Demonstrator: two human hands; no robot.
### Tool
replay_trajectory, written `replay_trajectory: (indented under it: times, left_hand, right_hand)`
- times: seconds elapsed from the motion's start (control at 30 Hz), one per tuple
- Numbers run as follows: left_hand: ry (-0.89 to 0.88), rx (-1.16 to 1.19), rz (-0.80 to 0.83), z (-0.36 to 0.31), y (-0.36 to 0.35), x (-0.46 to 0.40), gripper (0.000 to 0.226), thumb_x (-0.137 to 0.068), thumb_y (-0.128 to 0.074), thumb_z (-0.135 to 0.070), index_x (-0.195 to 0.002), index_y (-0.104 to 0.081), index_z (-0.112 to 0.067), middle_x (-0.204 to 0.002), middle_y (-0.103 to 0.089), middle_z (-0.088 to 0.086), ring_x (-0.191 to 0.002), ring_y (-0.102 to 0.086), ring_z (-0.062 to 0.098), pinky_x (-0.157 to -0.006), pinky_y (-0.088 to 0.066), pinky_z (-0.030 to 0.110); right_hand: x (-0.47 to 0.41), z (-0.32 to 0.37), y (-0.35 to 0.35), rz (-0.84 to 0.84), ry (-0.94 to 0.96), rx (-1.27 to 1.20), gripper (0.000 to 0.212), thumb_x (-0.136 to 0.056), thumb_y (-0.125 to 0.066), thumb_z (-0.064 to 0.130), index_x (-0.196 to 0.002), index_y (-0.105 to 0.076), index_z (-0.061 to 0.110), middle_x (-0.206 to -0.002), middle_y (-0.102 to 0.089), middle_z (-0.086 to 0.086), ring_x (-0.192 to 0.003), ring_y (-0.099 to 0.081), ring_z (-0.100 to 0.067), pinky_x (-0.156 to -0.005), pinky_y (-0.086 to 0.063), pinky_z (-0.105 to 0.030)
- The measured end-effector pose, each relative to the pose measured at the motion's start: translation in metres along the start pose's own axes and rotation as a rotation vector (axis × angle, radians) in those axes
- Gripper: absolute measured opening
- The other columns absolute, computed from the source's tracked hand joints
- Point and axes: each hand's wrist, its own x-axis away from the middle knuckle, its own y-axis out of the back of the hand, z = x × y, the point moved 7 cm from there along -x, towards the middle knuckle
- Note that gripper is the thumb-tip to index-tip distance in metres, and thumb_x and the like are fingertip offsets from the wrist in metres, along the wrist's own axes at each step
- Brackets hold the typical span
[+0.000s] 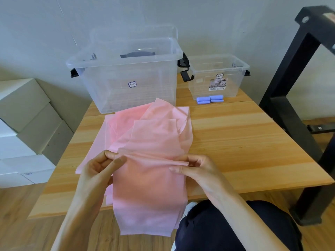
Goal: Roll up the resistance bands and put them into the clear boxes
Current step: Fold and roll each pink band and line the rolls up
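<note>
A wide pink resistance band (150, 180) lies crumpled over the wooden table (244, 145) and hangs off its near edge. My left hand (101, 165) pinches a fold of it at the left side. My right hand (195, 167) pinches the same fold at the right. Several rolled blue bands (209, 99) lie in front of the small clear box (219, 77). The large clear box (125, 73) stands open at the back, just beyond the pink band.
A black metal frame (293, 84) rises at the table's right side. White cardboard boxes (23, 131) are stacked on the floor to the left. My knee in dark trousers (235, 227) sits below the table's near edge.
</note>
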Motion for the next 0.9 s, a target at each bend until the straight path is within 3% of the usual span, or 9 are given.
replay_trajectory:
  times: [0.1, 0.23, 0.37, 0.57, 0.67, 0.73, 0.83, 0.9]
  left_hand:
    - [-0.024, -0.011, 0.007, -0.006, 0.000, 0.005, 0.017, -0.077, -0.070, -0.020, -0.070, -0.059, -0.011, -0.068, -0.063, -0.001, -0.066, -0.059, 0.012, -0.063, -0.052, 0.026]
    - [-0.142, -0.060, -0.032, -0.022, 0.000, 0.016, 0.015, -0.073, -0.073, -0.022, -0.067, -0.063, -0.012, -0.071, -0.069, 0.004, -0.067, -0.063, 0.013, -0.064, -0.055, 0.021]
    - [-0.283, -0.036, -0.045, -0.051, -0.004, 0.031, 0.012, -0.070, -0.072, -0.024, -0.063, -0.064, -0.021, -0.067, -0.067, -0.005, -0.064, -0.061, 0.003, -0.062, -0.050, 0.012]
    - [-0.543, -0.001, -0.018, -0.114, -0.026, 0.045, 0.009, -0.075, -0.072, -0.026, -0.070, -0.065, -0.026, -0.072, -0.072, -0.014, -0.071, -0.065, -0.001, -0.067, -0.051, 0.013]
    - [-0.635, 0.025, 0.004, -0.146, -0.044, 0.046, 0.010, -0.079, -0.072, -0.020, -0.078, -0.061, -0.020, -0.072, -0.072, -0.014, -0.070, -0.065, -0.001, -0.070, -0.051, 0.015]
    - [-0.658, 0.050, 0.044, -0.163, -0.056, 0.045, 0.013, -0.083, -0.072, -0.017, -0.086, -0.060, -0.019, -0.073, -0.072, -0.010, -0.070, -0.065, 0.001, -0.072, -0.050, 0.018]
    - [-0.703, -0.005, 0.114, -0.184, -0.076, 0.045, 0.027, -0.090, -0.070, -0.012, -0.111, -0.056, -0.020, -0.075, -0.073, -0.010, -0.071, -0.067, 0.002, -0.074, -0.051, 0.018]
    - [-0.761, -0.093, 0.141, -0.198, -0.089, 0.046, 0.039, -0.090, -0.071, -0.015, -0.125, -0.055, -0.022, -0.077, -0.073, -0.010, -0.077, -0.068, 0.004, -0.080, -0.052, 0.020]
  right_hand:
    - [0.008, 0.009, 0.003, -0.030, 0.079, 0.032, 0.011, -0.075, -0.082, 0.008, -0.085, -0.079, 0.011, -0.082, -0.075, 0.000, -0.080, -0.068, -0.005, -0.073, -0.048, -0.012]
    - [0.023, 0.022, 0.004, -0.074, 0.199, 0.072, 0.008, -0.077, -0.080, 0.004, -0.081, -0.079, 0.011, -0.079, -0.075, -0.001, -0.075, -0.066, -0.003, -0.067, -0.046, -0.011]
    - [0.047, 0.051, 0.006, -0.117, 0.389, 0.063, 0.014, -0.075, -0.079, -0.003, -0.077, -0.078, 0.011, -0.081, -0.070, -0.007, -0.075, -0.064, -0.011, -0.065, -0.048, -0.016]
    - [0.082, 0.132, 0.019, -0.192, 0.643, 0.209, 0.014, -0.073, -0.081, 0.003, -0.085, -0.078, 0.010, -0.084, -0.071, -0.007, -0.082, -0.065, -0.023, -0.072, -0.051, -0.034]
    - [0.096, 0.164, 0.029, -0.263, 0.714, 0.240, 0.017, -0.074, -0.081, 0.001, -0.088, -0.077, 0.009, -0.085, -0.075, -0.003, -0.083, -0.069, -0.021, -0.075, -0.056, -0.033]
    - [0.104, 0.179, 0.037, -0.307, 0.742, 0.236, 0.025, -0.073, -0.081, -0.001, -0.094, -0.075, 0.010, -0.085, -0.075, -0.001, -0.080, -0.071, -0.012, -0.070, -0.056, -0.022]
    - [0.114, 0.198, 0.055, -0.370, 0.727, 0.289, 0.042, -0.072, -0.081, 0.000, -0.109, -0.071, 0.017, -0.088, -0.073, 0.002, -0.080, -0.070, -0.010, -0.072, -0.056, -0.017]
    - [0.119, 0.209, 0.067, -0.412, 0.690, 0.366, 0.039, -0.073, -0.082, 0.003, -0.107, -0.072, 0.020, -0.089, -0.072, 0.005, -0.081, -0.069, -0.006, -0.075, -0.055, -0.015]
